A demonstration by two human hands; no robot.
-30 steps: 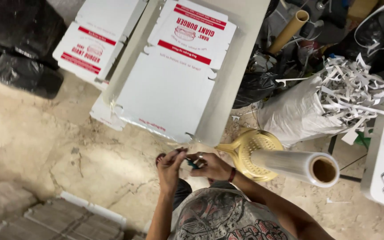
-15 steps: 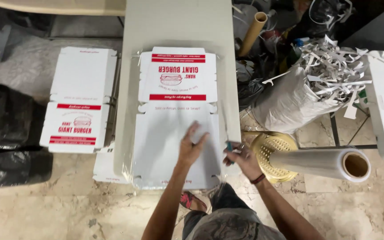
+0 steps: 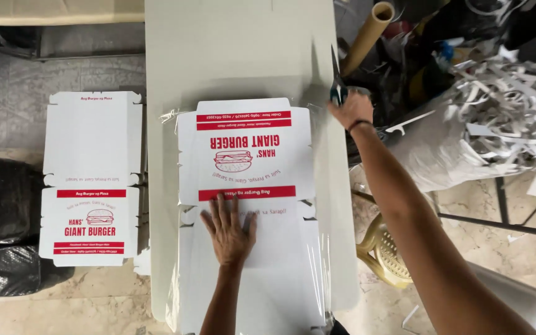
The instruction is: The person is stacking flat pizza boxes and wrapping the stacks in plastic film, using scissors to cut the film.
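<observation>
- Logging from my remote view: left hand [image 3: 229, 231], fingers spread, palm flat on the stack of flat printed cartons [image 3: 246, 186].
- Stack lies directly under that hand on the long pale surface [image 3: 231, 49], wrapped in clear plastic film [image 3: 321, 248] that shows loose at its right edge.
- Right hand [image 3: 353, 109], closed around the handles of the scissors [image 3: 337, 84], blades pointing away from me, just beyond the stack's far right corner.
- Handling, my judgement: flat cardboard, light per sheet but weighty as a bundle; stiff across the face, bendable at the scored folds; film slick, so sheets may slide. Best held by pressing on top or gripping both long edges.
- Pose: left forearm straight ahead, wrist level; right arm fully extended, reaching forward and to the right.
- Second flat carton pile [image 3: 91, 180], on the floor well left of the left hand.
</observation>
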